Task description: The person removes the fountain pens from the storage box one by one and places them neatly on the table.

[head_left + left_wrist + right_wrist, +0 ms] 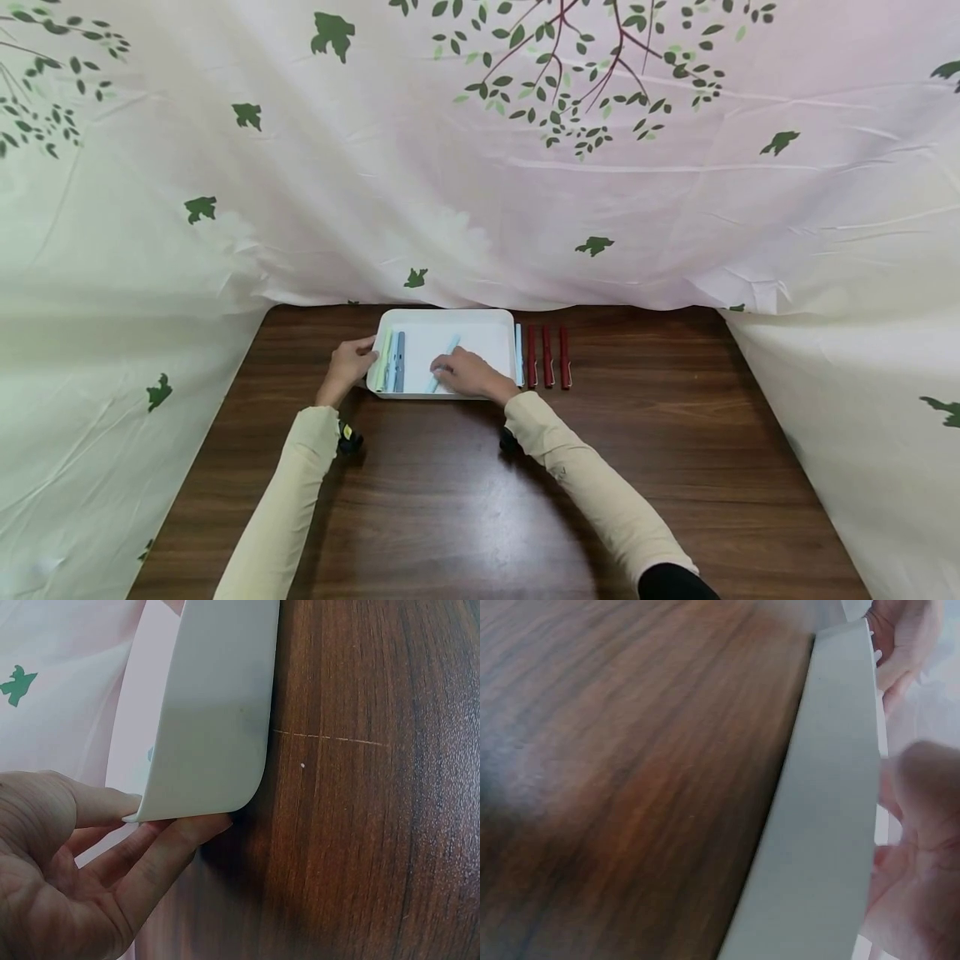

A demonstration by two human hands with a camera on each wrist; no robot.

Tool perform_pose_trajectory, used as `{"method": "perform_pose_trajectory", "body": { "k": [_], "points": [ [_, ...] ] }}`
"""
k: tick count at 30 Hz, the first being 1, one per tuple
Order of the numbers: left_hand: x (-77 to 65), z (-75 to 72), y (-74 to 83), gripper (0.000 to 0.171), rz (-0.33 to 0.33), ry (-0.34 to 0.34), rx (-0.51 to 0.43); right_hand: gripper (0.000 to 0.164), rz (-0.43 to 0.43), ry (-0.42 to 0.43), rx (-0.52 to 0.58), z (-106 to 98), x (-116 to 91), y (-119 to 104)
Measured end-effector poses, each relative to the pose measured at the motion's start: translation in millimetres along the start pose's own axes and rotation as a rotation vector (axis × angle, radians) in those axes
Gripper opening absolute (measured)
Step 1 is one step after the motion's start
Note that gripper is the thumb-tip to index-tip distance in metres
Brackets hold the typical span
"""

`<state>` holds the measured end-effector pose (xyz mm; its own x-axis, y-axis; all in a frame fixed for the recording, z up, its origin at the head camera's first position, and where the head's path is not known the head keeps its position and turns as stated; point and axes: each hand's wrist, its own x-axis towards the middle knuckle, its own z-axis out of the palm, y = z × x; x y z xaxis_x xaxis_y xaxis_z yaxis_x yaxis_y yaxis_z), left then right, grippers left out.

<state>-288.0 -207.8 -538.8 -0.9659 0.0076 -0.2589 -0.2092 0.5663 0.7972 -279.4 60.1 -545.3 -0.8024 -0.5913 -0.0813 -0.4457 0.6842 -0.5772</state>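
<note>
A white tray (480, 327) lies near the table's back edge. My left hand (348, 365) grips its left end; in the left wrist view the thumb (105, 804) is at the rim and the fingers bear on the outer wall. Over the tray's middle, my right hand (472, 374) pinches a light blue pen (453, 342), which slants inside the tray. At the tray's left side stand in a row a light green pen (383, 360), another light blue pen (392, 362) and a grey-blue pen (401, 362). The right wrist view hides the held pen.
Just right of the tray lies a light blue pen (519, 354), followed by three dark red pens with clips, the last one (565, 357) farthest right. The brown wooden table (435, 500) meets a patterned cloth (480, 208) at the back and sides.
</note>
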Motion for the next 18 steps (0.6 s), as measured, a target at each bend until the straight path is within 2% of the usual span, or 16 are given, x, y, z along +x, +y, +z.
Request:
{"method": "perform_pose_trajectory", "body": {
  "k": [7,11,18],
  "points": [
    [3.1,0.6,-3.1,0.048,-0.008,-0.003,0.007,0.023,0.118,0.157,0.086,1.8,-2.0,1.7],
    [4.2,0.9,-2.7,0.048,-0.012,0.003,0.011,0.024,0.186,0.186,0.147,0.4,-1.9,3.5],
    [1.6,-0.5,0.1,0.048,-0.021,-0.001,-0.014,0.022,0.187,0.274,0.088,4.2,-0.6,3.6]
  ]
}}
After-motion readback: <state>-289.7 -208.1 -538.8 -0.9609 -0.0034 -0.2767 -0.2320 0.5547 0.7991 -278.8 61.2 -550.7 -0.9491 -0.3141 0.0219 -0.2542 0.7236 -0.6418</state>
